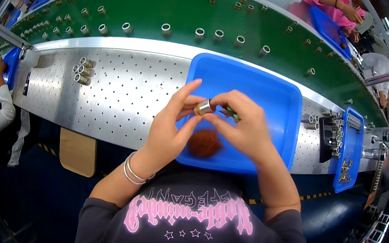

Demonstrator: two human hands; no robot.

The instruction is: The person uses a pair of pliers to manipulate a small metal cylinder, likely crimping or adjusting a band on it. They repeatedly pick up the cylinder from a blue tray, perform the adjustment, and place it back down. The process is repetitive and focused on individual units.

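Note:
Above a blue tray (291, 129), my left hand (169, 123) pinches a short metal cylinder (204, 107), silver with a brass-coloured end. Its index finger points up, away from the part. My right hand (248, 123) closes on a thin tool with a green handle (236, 117), its fingertips right at the cylinder's silver end. The tool's working end is too small and partly hidden to make out. Below the hands, a reddish-brown fibrous clump (205, 144) lies in the tray near its front edge.
Beyond the perforated metal bench (129, 93) runs a green conveyor belt (145, 12) carrying many metal cylinders. Several cylinders (81, 78) stand at the bench's left. A black rack (325, 138) and another blue tray (355, 165) are at right. Other people work nearby.

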